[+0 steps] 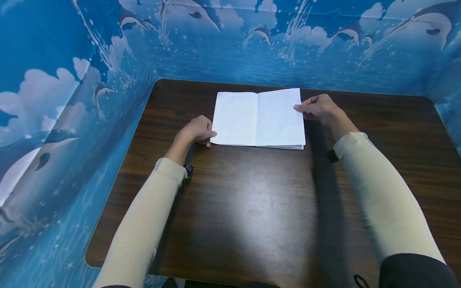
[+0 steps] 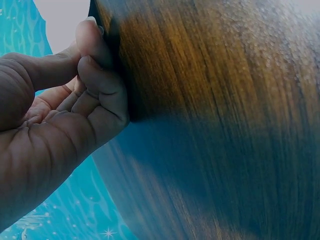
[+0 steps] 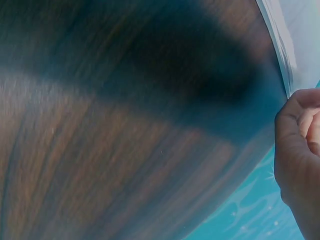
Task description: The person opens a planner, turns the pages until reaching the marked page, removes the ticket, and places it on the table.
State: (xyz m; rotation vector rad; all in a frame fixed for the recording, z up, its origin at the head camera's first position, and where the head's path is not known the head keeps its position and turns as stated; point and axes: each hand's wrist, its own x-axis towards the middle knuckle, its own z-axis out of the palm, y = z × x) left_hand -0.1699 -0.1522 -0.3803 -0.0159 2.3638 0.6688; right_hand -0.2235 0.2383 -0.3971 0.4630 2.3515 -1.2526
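An open notebook (image 1: 235, 120) with blank ruled pages lies toward the far side of the table. My left hand (image 1: 197, 130) pinches its lower left edge, thumb on top of the page. On the other side, my right hand (image 1: 318, 108) holds the right page's outer edge between thumb and fingers. In the left wrist view the curled fingers of the left hand (image 2: 75, 95) meet at a pale corner of the notebook (image 2: 64, 22). The right wrist view shows the right hand (image 3: 302, 150) partly cut off, beside the stacked page edges of the notebook (image 3: 277, 37).
The dark wood-grain table (image 1: 252, 208) has rounded corners. A blue cloth (image 1: 234, 52) printed with dolphins and clouds hangs behind it and along the left side. A thin black loop (image 1: 361, 281) shows at the near right edge.
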